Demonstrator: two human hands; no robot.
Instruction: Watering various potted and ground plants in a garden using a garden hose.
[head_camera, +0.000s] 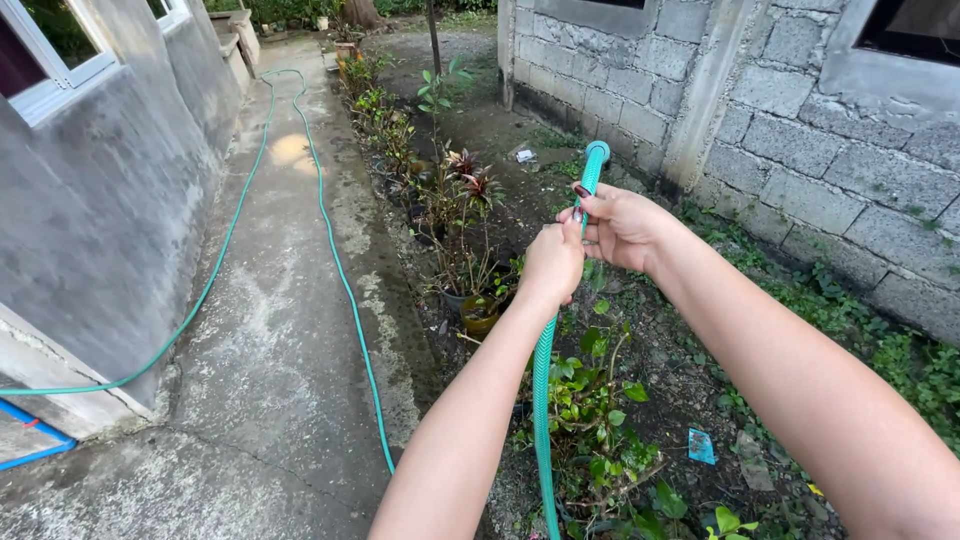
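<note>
Gripping both hands, a ribbed green hose (545, 380) rises.

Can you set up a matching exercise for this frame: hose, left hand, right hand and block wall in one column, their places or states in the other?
Things:
1. hose
2. left hand
3. right hand
4. block wall
5. path

Places or states:
A. grips the hose lower down, nearer the camera
B. grey, unplastered, on the right behind the plants
C. green, end pointing up and away
D. holds the hose just below its end
E. concrete, with a loop of hose lying along it

Pairs: 1-C, 2-A, 3-D, 4-B, 5-E
</note>
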